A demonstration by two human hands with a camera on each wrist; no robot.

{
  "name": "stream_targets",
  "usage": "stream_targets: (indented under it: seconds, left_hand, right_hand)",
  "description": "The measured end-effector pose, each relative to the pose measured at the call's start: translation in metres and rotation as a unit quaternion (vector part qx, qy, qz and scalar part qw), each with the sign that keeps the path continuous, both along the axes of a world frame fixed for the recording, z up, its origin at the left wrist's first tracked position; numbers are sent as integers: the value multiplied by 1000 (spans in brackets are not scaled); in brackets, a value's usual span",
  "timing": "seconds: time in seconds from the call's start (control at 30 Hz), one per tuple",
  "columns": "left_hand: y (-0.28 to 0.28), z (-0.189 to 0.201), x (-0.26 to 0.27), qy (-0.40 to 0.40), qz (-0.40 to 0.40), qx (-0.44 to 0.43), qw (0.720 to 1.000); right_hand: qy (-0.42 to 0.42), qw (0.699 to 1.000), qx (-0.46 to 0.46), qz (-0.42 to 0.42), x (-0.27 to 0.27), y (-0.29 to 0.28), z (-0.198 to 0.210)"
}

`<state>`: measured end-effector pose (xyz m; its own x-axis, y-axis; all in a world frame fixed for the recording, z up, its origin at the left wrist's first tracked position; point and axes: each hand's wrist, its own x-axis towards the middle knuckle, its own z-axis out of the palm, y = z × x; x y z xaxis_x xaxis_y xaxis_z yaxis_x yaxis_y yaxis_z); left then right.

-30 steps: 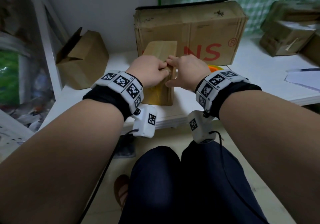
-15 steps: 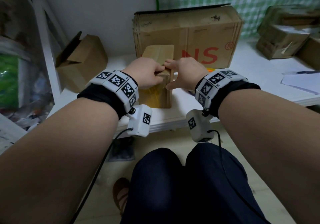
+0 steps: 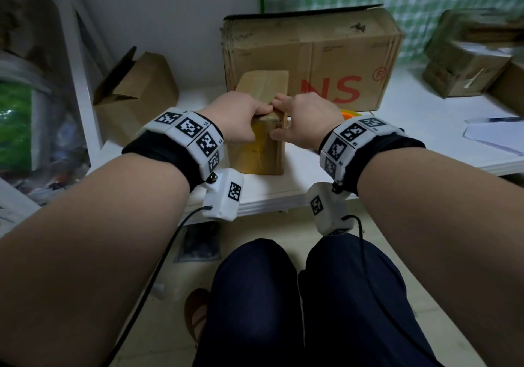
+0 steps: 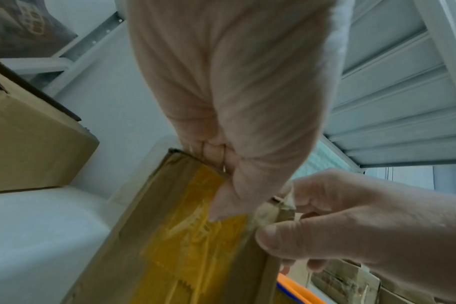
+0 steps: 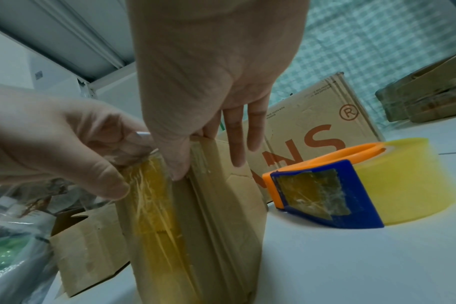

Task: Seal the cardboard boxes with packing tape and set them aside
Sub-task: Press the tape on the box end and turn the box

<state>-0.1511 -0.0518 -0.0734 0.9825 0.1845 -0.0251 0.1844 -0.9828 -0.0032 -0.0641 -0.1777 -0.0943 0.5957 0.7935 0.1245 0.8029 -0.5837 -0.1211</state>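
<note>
Both hands work the top edge of the small cardboard box (image 3: 262,151) standing upright on the white shelf (image 3: 397,128), left hand (image 3: 236,119) curled over the corner to steady it, right hand (image 3: 307,117) pinching the yellow tape (image 4: 195,236) flat, tape dispenser (image 5: 357,185) just beside.

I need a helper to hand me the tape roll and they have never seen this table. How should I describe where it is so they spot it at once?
Find the big cardboard box with red letters at the back of the white table. In front of it, just right of the small box both hands hold, lies the tape roll. It is the only yellow roll, sitting in an orange and blue dispenser.
</note>
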Motion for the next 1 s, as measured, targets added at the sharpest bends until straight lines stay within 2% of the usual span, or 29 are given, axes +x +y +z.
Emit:
stream_targets:
  seconds: [0.13,0.47,0.7,1.0]
  left_hand:
    - [5,2,-4,-14,-4,-14,1000]
    - [10,-14,-10,-36,47,-43,997]
    - [23,-17,-13,-82,57,-107,989]
    - [22,-10,-16,-53,50,-145,987]
  right_hand:
    - [0,1000,-19,0,-2,0,4]
    - [20,994,-104,-10,-8,5,15]
    - [25,994,-102,-2,-6,3,15]
    - [-11,993,-117,11,2,1,17]
